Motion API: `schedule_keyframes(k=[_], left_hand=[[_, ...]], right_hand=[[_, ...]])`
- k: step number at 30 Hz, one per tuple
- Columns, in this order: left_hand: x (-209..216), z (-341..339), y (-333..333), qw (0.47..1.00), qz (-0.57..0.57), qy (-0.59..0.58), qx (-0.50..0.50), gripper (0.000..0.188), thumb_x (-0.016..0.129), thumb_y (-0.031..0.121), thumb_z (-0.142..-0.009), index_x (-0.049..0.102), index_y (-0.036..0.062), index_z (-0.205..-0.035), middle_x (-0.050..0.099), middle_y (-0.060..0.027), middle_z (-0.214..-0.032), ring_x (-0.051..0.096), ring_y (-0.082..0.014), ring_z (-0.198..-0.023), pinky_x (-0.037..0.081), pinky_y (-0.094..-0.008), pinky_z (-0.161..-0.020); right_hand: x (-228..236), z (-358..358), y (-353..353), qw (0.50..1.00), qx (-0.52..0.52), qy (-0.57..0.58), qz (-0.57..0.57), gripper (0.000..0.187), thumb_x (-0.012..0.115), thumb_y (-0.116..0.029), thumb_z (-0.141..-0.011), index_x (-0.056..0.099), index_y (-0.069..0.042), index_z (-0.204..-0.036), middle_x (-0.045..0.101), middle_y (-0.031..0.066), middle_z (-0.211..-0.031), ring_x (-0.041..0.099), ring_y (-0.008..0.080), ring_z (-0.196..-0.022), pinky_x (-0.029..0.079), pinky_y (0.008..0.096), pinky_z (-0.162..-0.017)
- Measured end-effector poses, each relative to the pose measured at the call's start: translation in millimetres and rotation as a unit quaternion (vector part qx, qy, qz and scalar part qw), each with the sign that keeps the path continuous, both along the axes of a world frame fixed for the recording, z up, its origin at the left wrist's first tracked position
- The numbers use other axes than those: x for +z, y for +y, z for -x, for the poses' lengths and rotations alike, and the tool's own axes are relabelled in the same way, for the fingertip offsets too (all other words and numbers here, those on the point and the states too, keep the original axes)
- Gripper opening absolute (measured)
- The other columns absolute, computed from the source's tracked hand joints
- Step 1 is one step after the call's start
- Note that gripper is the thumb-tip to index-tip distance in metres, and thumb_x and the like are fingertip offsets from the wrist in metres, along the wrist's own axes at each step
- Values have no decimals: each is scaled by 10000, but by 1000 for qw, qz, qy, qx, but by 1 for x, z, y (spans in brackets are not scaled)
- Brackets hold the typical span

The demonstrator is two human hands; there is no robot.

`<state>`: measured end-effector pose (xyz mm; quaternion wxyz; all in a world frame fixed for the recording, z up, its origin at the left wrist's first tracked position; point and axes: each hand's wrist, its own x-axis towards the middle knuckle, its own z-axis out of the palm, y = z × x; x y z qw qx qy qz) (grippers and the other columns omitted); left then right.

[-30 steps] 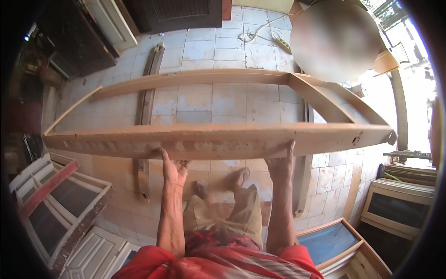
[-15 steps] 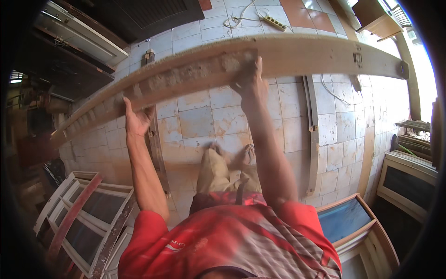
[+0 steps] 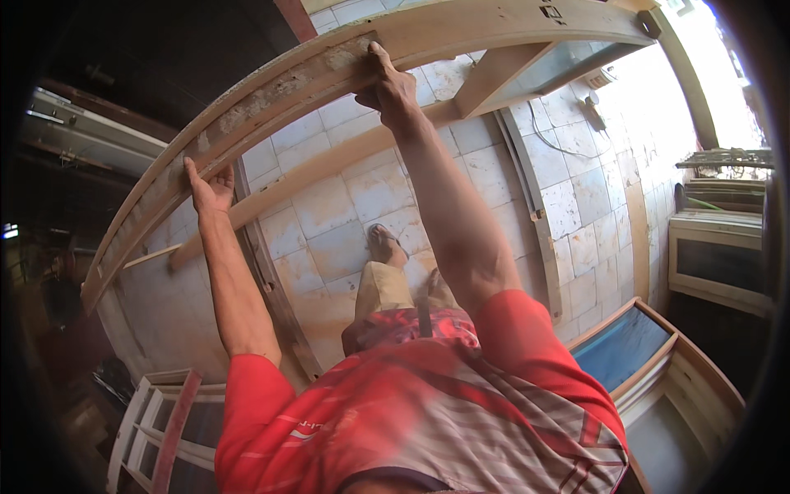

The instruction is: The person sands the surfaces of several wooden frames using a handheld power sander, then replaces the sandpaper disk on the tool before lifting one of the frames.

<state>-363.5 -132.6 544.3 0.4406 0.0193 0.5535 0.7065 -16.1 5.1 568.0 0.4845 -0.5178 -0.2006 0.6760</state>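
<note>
A person in a red striped shirt (image 3: 428,412) looks down over their own raised arms, which come up from the six o'clock edge of the view. Below them, near the centre, a sandalled foot (image 3: 385,244) stands on a pale tiled floor (image 3: 329,214). The left hand (image 3: 210,188), at about ten o'clock, is closed around the lower edge of a long wooden frame (image 3: 271,90), palm pressed up against the wood with the fingers wrapped behind it. The right hand (image 3: 388,82), at about twelve o'clock, grips the same rail further along, fingers curled tightly over its upper edge. The frame is held overhead and arcs across the top of the view from nine o'clock to one o'clock, its surface rough and patched with pale filler. A white window sash (image 3: 152,428) lies at seven o'clock, and a blue-panelled wooden frame (image 3: 617,350) rests at four o'clock. Further off, at three o'clock, more framed panels (image 3: 716,259) lean against a wall.
</note>
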Motion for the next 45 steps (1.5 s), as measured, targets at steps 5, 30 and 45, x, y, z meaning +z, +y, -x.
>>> schedule_keyframes(k=[5, 30, 45], left_hand=[[1, 25, 52, 1000, 6, 5, 17, 745, 657, 613, -864, 510, 34, -1308, 561, -133, -1226, 580, -249, -1073, 541, -343, -876], [4, 31, 41, 999, 5, 29, 16, 742, 648, 661, -844, 491, 98, -1301, 565, -98, -1225, 568, -231, -1095, 533, -384, -908], [-47, -10, 3, 975, -21, 85, -204, 753, 521, 650, -933, 493, 9, -1326, 628, -107, -1171, 608, -180, -992, 497, -319, -890]], right_hand=[[9, 25, 48, 1000, -24, -7, -5, 555, 731, -503, -837, 661, 22, -1003, 663, 111, -730, 649, 190, -585, 548, 289, -558], [-245, -348, -371, 652, 437, -581, 215, 405, 597, -408, -920, 673, -10, -930, 641, 227, -747, 623, 375, -670, 473, 468, -624], [-161, -249, -399, 914, 8, -273, 301, 557, 665, -413, -927, 552, 75, -1170, 660, 142, -880, 674, 203, -782, 556, 314, -630]])
